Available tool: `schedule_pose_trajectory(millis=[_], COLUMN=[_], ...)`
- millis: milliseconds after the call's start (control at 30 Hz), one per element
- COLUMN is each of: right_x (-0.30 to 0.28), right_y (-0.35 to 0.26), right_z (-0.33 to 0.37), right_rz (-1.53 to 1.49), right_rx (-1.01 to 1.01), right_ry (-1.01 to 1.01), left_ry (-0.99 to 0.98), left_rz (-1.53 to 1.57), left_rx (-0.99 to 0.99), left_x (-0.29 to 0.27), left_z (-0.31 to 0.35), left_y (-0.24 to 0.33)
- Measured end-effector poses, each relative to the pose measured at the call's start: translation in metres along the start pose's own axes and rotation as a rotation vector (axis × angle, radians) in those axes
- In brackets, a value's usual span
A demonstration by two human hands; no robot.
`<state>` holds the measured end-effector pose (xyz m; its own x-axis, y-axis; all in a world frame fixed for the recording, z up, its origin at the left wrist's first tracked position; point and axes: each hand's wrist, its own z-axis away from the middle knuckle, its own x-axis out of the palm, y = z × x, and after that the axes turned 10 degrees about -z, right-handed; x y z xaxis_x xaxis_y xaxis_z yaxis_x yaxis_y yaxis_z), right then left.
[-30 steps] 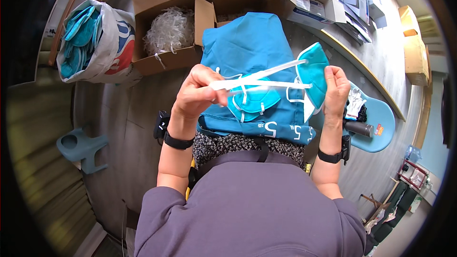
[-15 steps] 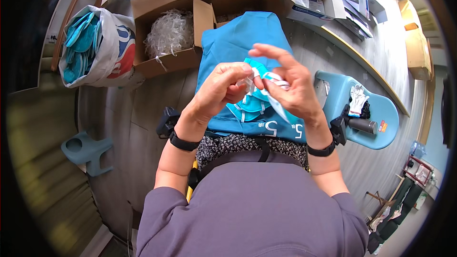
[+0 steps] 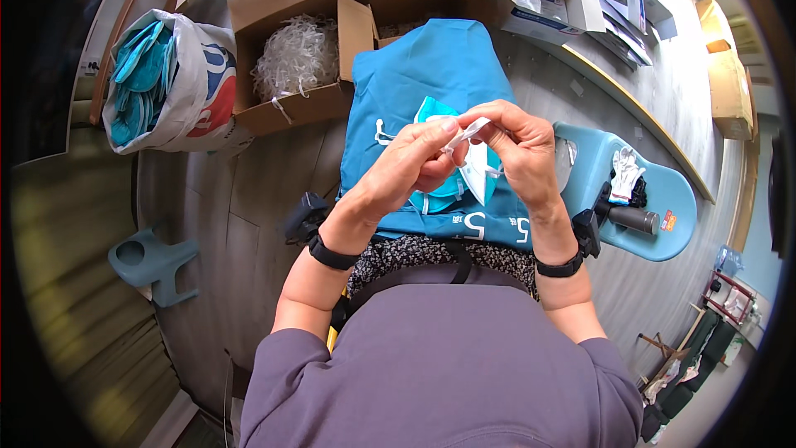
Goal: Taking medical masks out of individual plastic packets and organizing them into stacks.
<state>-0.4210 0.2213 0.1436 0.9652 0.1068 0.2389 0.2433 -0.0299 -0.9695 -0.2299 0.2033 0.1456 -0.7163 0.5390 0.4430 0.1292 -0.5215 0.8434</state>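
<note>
Above a blue cloth [image 3: 427, 58] spread over my lap, my two hands work close together on a narrow white strap [image 3: 470, 130]. Thumb and fingers of my left hand [image 3: 405, 158] pinch one part of it. My right hand [image 3: 521, 149] grips the strap's upper part between thumb and curled fingers. Below and behind the fingers show teal pieces with white edging [image 3: 435, 201] and a pointed whitish flap [image 3: 475, 178]; the hands partly cover them. Another thin white strap end [image 3: 381, 133] lies on the cloth beside my left hand.
At far left stands a white bag [image 3: 199, 91] stuffed with similar teal pieces. A cardboard box [image 3: 356, 37] holds a tangle of white strips [image 3: 294, 58]. On my right, a blue plastic stool [image 3: 676, 191] carries gloves [image 3: 626, 176] and a dark cylinder [image 3: 634, 218].
My right hand has come down and its raised fingers have closed on the strap. Both hands have drawn nearer each other, and the whitish flap now hangs between them.
</note>
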Motion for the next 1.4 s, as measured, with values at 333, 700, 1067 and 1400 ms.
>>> schedule_pose_trajectory(millis=[333, 700, 1067, 1400], right_x=[-0.024, -0.061, -0.097, -0.176], right_y=[0.008, -0.013, -0.024, -0.046], right_z=[0.000, -0.001, -0.005, 0.012], right_rz=[-0.889, -0.976, -1.113, -0.856], right_rx=[0.325, 0.251, 0.155, -0.097], right_ry=[0.326, 0.300, 0.297, 0.348], left_ry=[0.056, 0.026, -0.030, -0.135], left_rz=[-0.040, -0.137, -0.240, -0.156], left_rx=[-0.018, -0.102, -0.078, -0.163], left_x=[0.030, 0.043, 0.040, 0.026], left_z=[-0.013, 0.031, 0.054, 0.083], left_y=[-0.022, -0.029, -0.025, -0.024])
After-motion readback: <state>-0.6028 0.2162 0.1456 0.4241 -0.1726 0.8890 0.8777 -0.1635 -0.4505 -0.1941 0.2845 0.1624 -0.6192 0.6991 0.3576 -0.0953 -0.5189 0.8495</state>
